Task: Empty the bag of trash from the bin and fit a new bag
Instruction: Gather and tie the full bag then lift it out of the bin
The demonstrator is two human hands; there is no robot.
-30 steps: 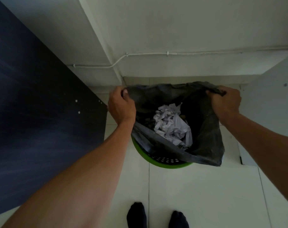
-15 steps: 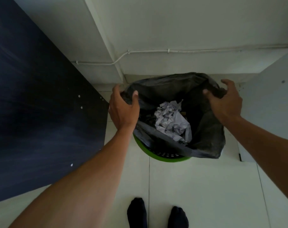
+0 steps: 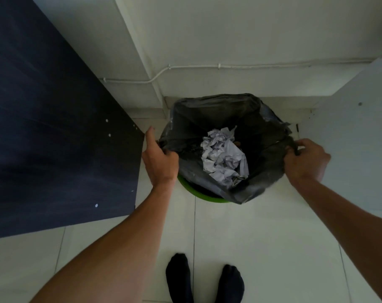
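Note:
A black trash bag (image 3: pixel 264 138) stands open in a green bin (image 3: pixel 204 197), of which only the near rim shows. Crumpled white paper (image 3: pixel 224 156) lies inside the bag. My left hand (image 3: pixel 159 159) pinches the bag's left edge between thumb and fingers. My right hand (image 3: pixel 306 160) is closed on a bunched piece of the bag's right edge. The bag's near edge hangs loose over the bin's rim, off the front.
The bin stands in a corner on a white tiled floor (image 3: pixel 251 237). A dark blue panel (image 3: pixel 43 127) rises close on the left, a white cabinet side (image 3: pixel 349 149) on the right. A white cable (image 3: pixel 218 66) runs along the wall. My two feet in dark socks (image 3: pixel 204 281) stand below.
Both hands slid down along the bag's rim toward me, from the far corners to the sides, and regripped it. The bag's mouth now spreads wider and its far edge stands free.

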